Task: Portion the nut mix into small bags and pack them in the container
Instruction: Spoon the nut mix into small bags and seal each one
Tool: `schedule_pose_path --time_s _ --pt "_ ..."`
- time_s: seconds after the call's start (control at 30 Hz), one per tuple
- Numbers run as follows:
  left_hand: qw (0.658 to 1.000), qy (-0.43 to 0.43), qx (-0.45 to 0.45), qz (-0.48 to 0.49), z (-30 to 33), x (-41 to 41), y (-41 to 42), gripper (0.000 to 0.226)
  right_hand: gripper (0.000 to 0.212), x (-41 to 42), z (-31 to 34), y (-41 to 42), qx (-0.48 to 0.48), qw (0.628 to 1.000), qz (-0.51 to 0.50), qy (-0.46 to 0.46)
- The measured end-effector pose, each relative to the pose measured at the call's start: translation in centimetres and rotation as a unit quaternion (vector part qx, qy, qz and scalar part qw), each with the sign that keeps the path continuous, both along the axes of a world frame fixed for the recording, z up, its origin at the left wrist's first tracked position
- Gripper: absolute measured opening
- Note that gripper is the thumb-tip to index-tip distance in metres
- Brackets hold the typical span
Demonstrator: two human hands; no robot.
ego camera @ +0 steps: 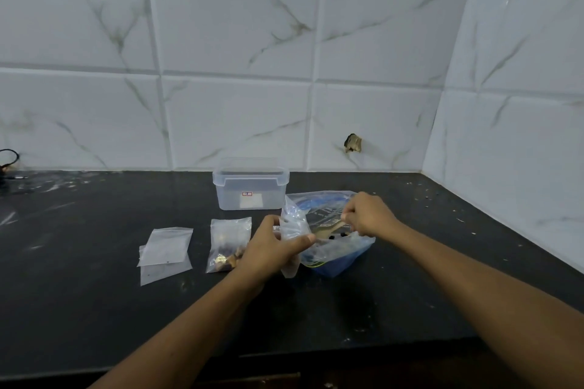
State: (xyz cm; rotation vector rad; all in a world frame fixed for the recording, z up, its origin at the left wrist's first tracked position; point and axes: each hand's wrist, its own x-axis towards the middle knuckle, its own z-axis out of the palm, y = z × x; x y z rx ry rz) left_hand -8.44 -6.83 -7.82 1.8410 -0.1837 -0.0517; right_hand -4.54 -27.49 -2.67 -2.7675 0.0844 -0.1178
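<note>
Near the centre of the frame the left hand [271, 249] grips a small clear bag [292, 230], thumb and fingers curled round its upper part so it stands upright on the black counter [94, 309]. Just right of it the right hand [366, 215] is curled into a loose fist over the open nut-mix bag [335, 253], its fingertips pinched together; whether they hold nuts is too small to tell. The nut-mix bag is a large clear pouch with blue print, lying on the counter with its mouth turned up, touching the small bag at its left edge. Left of the left hand lies a filled bag [229, 243], flat on the counter, with brown nuts gathered at its lower end, partly behind the wrist. Further left, two empty bags [166, 249] lie overlapped, one on the other. Above the filled bag, towards the wall, the container [251, 188] stands open, translucent, with a small red-edged label on its front; nothing can be made out inside it. White marble-veined tiles [237, 25] fill the upper half of the frame.
</note>
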Motion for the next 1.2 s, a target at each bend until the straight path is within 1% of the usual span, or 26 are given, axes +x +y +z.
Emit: schedule_pose_path --time_s 0.07,0.13,0.23,0.33,0.4,0.5,0.63,0.83,0.93,1.0,1.07,1.13,1.2 --pt "1.0 0.008 -0.004 -0.004 -0.2 0.2 -0.1 0.054 0.019 -0.2 0.0 0.8 0.086 0.995 0.006 0.053" --pt "1.0 0.013 -0.012 -0.008 -0.5 0.3 -0.1 0.055 0.016 -0.3 -0.3 1.7 0.176 0.978 -0.007 0.11" --pt "1.0 0.006 -0.006 -0.002 -0.4 0.2 -0.1 0.052 0.019 0.5 -1.0 2.3 0.26 0.95 -0.057 0.16" --pt "1.0 0.0 -0.003 0.002 -0.2 0.0 0.2 0.051 0.019 0.9 -1.0 1.7 0.328 0.922 -0.109 0.176" --pt "1.0 -0.011 0.013 0.01 0.1 -0.1 0.6 0.053 0.018 0.6 -0.5 0.9 0.34 0.918 -0.122 0.163" --pt "0.998 -0.042 0.044 0.035 0.6 -0.1 1.0 0.061 0.016 0.0 0.5 -0.4 0.338 0.922 -0.135 0.134" --pt "0.994 -0.078 0.064 0.045 1.8 -0.4 0.9 0.056 0.016 -0.8 1.7 -1.6 0.331 0.926 -0.139 0.116" --pt "0.983 -0.126 0.119 0.052 3.2 -0.9 -0.2 0.059 0.018 -1.7 4.1 -2.8 0.43 0.88 -0.131 0.155" --pt "0.977 -0.134 0.15 0.065 3.4 -0.7 -0.5 0.062 0.016 -2.2 6.2 -2.8 0.465 0.864 -0.102 0.16" --pt "0.974 -0.131 0.169 0.07 3.4 -0.6 -0.6 0.065 0.016 -2.8 7.7 -2.2 0.454 0.872 -0.075 0.166" --pt "0.973 -0.128 0.179 0.07 3.4 -0.5 -0.8 0.067 0.015 -3.3 8.7 -1.2 0.409 0.896 -0.053 0.166" --pt "0.972 -0.129 0.183 0.067 3.4 -0.5 -1.0 0.067 0.014 -3.8 9.1 0.1 0.337 0.93 -0.034 0.146" --pt "0.972 -0.13 0.183 0.068 3.4 -0.6 -1.2 0.065 0.015 -4.4 9.2 1.6 0.253 0.962 -0.006 0.104"
